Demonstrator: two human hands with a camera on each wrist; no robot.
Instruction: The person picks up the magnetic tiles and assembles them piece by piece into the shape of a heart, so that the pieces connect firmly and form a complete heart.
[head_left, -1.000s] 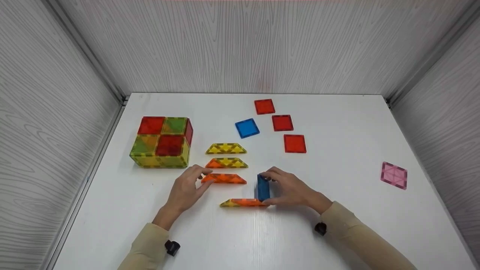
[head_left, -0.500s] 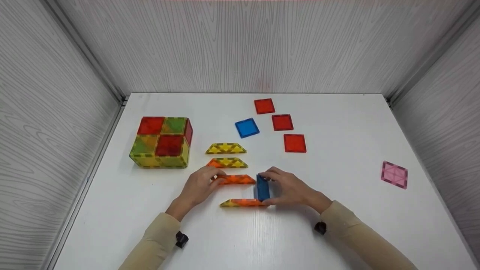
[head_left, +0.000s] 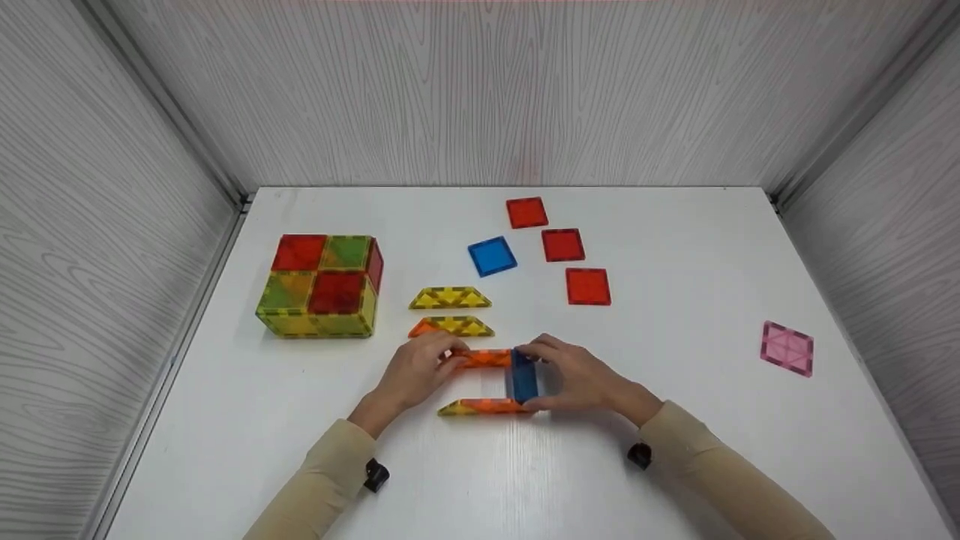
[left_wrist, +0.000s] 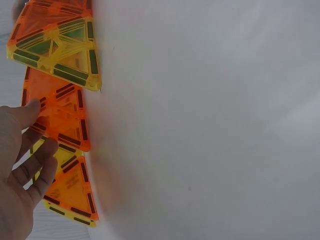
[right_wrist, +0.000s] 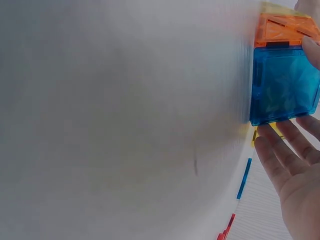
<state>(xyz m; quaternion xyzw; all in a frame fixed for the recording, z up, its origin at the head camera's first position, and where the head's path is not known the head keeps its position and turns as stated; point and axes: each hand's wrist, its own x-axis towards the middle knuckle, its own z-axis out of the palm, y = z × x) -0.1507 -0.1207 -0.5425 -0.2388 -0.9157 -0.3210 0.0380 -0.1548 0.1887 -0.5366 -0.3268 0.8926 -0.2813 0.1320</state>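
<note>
In the head view, my left hand [head_left: 416, 367] pinches the left end of an upright orange trapezoid of magnetic tiles [head_left: 487, 358], also seen in the left wrist view [left_wrist: 57, 100]. Its right end meets an upright blue square magnetic tile [head_left: 524, 379]. My right hand [head_left: 581, 375] holds that blue tile between thumb and fingers, one edge on the table; the right wrist view shows its face [right_wrist: 285, 82]. A yellow-and-orange trapezoid [head_left: 480, 406] stands nearest the person, touching the blue tile's near edge. My left fingers partly cover the orange trapezoid.
Behind stand an orange-and-yellow trapezoid [head_left: 457, 326] and a yellow one [head_left: 450, 298]. A tile box [head_left: 319, 322] sits at left. Flat tiles include a blue square [head_left: 493, 256], red squares [head_left: 588, 286] and a pink one [head_left: 787, 349]. Walls enclose the white table [head_left: 697, 247].
My left hand has taken hold of the orange trapezoid and slid it right until it meets the blue tile. My right hand has stayed in place on the blue tile.
</note>
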